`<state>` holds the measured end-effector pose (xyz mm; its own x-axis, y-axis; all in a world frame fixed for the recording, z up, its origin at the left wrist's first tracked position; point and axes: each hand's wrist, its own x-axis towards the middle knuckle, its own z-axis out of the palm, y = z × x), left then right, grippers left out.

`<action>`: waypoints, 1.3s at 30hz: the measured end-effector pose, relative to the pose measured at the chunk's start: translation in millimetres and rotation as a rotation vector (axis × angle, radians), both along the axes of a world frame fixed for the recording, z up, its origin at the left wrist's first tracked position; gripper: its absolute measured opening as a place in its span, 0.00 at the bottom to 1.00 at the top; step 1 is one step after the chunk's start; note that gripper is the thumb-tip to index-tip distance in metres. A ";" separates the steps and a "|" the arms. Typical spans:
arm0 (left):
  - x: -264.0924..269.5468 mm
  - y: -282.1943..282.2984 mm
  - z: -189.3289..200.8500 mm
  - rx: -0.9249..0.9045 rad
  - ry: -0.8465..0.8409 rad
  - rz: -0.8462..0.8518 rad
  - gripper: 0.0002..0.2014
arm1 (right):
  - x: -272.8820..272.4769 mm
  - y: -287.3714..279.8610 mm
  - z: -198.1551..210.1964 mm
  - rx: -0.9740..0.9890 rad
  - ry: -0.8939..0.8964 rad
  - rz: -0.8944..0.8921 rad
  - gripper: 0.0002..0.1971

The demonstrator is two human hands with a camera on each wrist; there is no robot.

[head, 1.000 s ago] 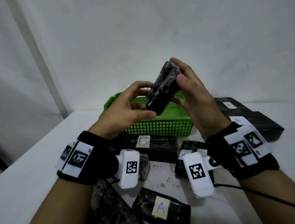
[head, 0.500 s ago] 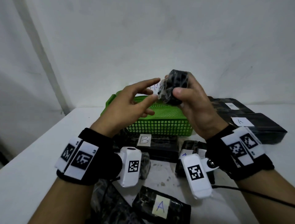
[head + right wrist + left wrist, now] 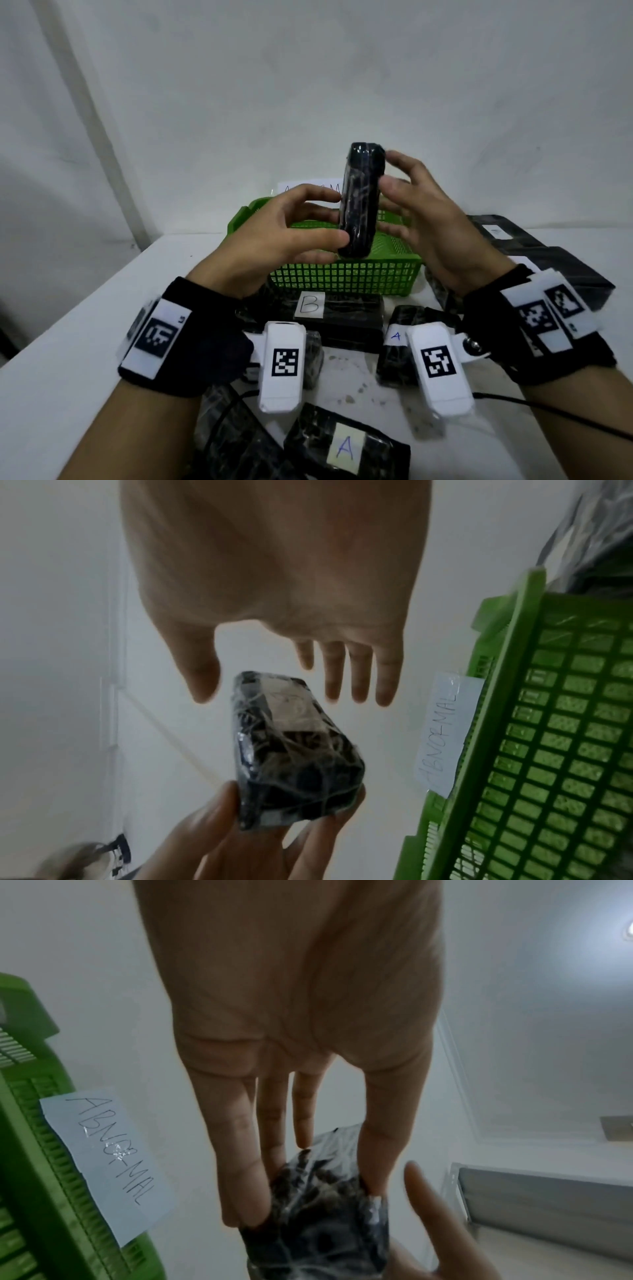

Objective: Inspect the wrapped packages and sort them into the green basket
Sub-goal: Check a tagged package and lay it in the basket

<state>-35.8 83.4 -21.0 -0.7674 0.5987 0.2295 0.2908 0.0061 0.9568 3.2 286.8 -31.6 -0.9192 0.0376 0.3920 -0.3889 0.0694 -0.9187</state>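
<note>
The tabletop point(image 3: 68, 342) carries the green basket point(image 3: 346, 277) at its far middle, with a paper slip reading "ABNORMAL" point(image 3: 106, 1161) fixed to the basket's far rim. Dark wrapped packages lie around the near side of the basket: 1 tagged "B" point(image 3: 339, 315) just in front of it, 2 tagged "A" point(image 3: 346, 448) nearer the person, and larger ones at the right point(image 3: 555, 270).

The package being inspected point(image 3: 359, 202) is held up in the air above the basket, its long axis close to upright and its narrow edge turned toward the head camera. The left hand point(image 3: 274, 240) carries it: the thumb presses the near lower side and the fingers wrap the far side, so this grip is closed on the package's lower half. The right hand point(image 3: 428, 219) stands just beside the package on its right, fingers spread and relaxed, a wide grip holding nothing; whether a fingertip brushes the wrap I cannot tell.

The basket lies directly below and slightly beyond the package, so the left hand is the one placed to lower it in.

The package is a small rounded black block under tight, wrinkled clear film. The right wrist view shows a pale label point(image 3: 291, 704) under the film, its writing too faint to read.
</note>
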 end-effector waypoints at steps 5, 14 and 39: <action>0.9 1.1 -0.6 -0.070 0.123 0.014 0.29 | 2.8 -4.3 -1.3 -0.001 0.041 -0.112 0.22; -0.1 6.6 -5.1 -0.059 0.299 0.089 0.29 | 10.7 -4.9 2.6 0.116 0.097 -0.049 0.29; -0.5 15.5 -5.4 0.094 0.402 0.071 0.22 | 17.4 -7.5 14.1 0.196 -0.147 -0.060 0.38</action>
<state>-36.3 98.9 -26.4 -0.6440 0.5099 0.5703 0.6432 -0.0428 0.7645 20.6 279.3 -17.5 -0.9652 0.0305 0.2596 -0.2420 0.2709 -0.9317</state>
